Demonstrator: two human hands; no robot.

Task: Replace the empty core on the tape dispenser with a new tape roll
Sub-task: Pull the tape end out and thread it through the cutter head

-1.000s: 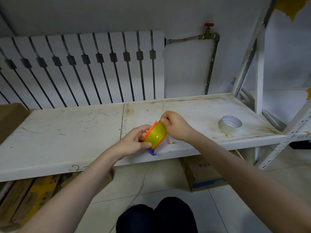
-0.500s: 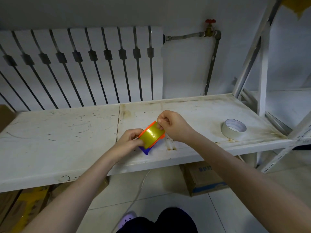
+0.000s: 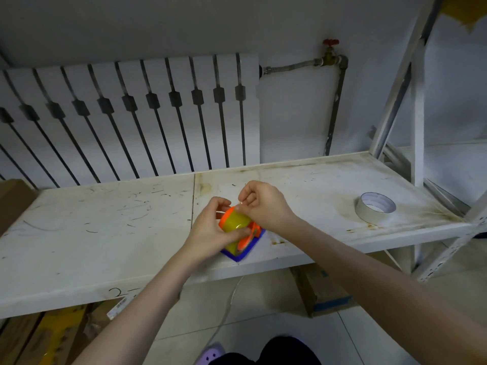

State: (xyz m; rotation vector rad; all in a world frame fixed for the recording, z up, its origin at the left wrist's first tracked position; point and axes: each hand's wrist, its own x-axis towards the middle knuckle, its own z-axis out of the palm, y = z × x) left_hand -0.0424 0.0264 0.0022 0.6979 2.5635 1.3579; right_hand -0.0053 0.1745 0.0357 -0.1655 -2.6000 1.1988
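Observation:
The tape dispenser point(image 3: 243, 252) has a blue base and orange side discs, and it rests near the front edge of the white shelf point(image 3: 105, 233). A yellow-green tape roll point(image 3: 235, 223) sits between the orange discs. My left hand point(image 3: 210, 233) wraps the roll from the left, thumb across its lower face. My right hand point(image 3: 263, 204) pinches at the roll's upper right edge with fingertips closed; what it pinches is too thin to make out. A white tape ring point(image 3: 375, 207) lies flat on the shelf far to the right.
A white radiator point(image 3: 131, 114) stands behind the shelf, with a pipe and red valve point(image 3: 330, 52) to its right. A shelf upright point(image 3: 417, 114) rises at the right. Cardboard boxes point(image 3: 324, 293) sit on the tiled floor below.
The dispenser has come down from above the shelf's edge onto the shelf surface. My left hand has shifted over the top of the roll, and my right hand has risen slightly.

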